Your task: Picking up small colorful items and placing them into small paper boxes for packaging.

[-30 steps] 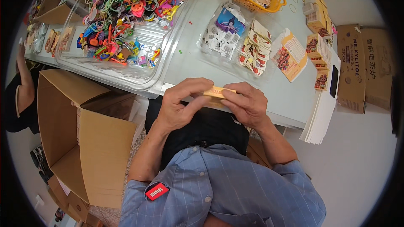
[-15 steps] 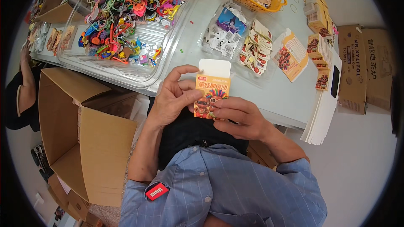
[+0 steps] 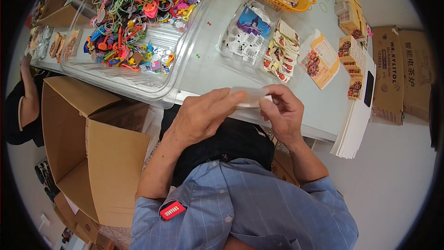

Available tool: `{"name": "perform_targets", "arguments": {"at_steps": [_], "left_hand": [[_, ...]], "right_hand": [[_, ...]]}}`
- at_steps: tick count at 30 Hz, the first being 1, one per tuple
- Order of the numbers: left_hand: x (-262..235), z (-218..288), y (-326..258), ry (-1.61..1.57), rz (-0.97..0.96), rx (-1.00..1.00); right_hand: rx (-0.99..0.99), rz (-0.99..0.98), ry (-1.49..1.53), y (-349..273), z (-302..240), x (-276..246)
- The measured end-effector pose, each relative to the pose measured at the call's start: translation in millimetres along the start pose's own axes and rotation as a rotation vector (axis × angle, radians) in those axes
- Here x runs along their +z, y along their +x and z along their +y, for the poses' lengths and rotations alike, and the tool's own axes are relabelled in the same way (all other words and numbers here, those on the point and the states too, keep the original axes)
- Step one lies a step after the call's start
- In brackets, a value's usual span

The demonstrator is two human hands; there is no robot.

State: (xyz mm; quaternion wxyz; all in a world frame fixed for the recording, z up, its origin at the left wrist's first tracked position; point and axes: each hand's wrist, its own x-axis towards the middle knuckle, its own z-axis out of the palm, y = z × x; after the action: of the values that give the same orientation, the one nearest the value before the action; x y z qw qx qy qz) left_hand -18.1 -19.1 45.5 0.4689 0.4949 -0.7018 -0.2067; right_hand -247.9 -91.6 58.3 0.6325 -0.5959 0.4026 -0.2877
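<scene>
Just off the table's front edge, both hands hold a small card box (image 3: 251, 96), its whitish side showing and slightly smeared by motion. My left hand (image 3: 199, 115) grips the left end, fingers stretched along it and its back turned up. At the opposite end my right hand (image 3: 284, 115) pinches a small white flap between thumb and fingers. Beyond the hands lie a clear tray of small printed packets (image 3: 241, 41) with a blue-purple card (image 3: 253, 21) on top, and a pile of red-and-cream cards (image 3: 280, 52). The box's printed front is hidden.
A clear tub (image 3: 169, 85) of colourful trinkets fills the table's left. Behind stands a yellow basket (image 3: 311, 1) of cards. Flat orange packaging (image 3: 320, 60), stacked small boxes (image 3: 349, 50) and a dark phone (image 3: 368, 88) line the right. An open carton (image 3: 118, 166) sits at my left; another person's arm (image 3: 28, 81) shows farther left.
The box has been tipped from its orange printed face to a whitish side. My left hand has turned over its left end; my right hand has risen to the flap.
</scene>
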Motion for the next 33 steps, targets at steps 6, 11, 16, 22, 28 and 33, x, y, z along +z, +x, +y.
{"name": "perform_targets", "arguments": {"at_steps": [6, 11, 16, 22, 28, 33], "left_hand": [[-7, -8, 0, 0.071, -0.128, -0.007], [13, -23, -15, -0.157, 0.081, -0.033], [30, -27, -23, -0.28, 0.238, -0.13], [31, -27, -31, -0.321, 0.244, -0.265], [32, -27, -26, -0.286, 0.214, -0.218], [30, -26, -27, -0.3, 0.231, -0.237]], "right_hand": [[-0.114, -0.038, 0.145, 10, -2, 8], [-0.019, -0.074, 0.405, 13, 23, 9], [0.105, -0.013, 0.433, 8, 19, 1], [-0.596, 0.19, -0.746, 78, -53, -15], [-0.673, 0.144, -1.296, 165, -27, -6], [-0.528, 0.09, -1.249, 176, -33, -1]]}}
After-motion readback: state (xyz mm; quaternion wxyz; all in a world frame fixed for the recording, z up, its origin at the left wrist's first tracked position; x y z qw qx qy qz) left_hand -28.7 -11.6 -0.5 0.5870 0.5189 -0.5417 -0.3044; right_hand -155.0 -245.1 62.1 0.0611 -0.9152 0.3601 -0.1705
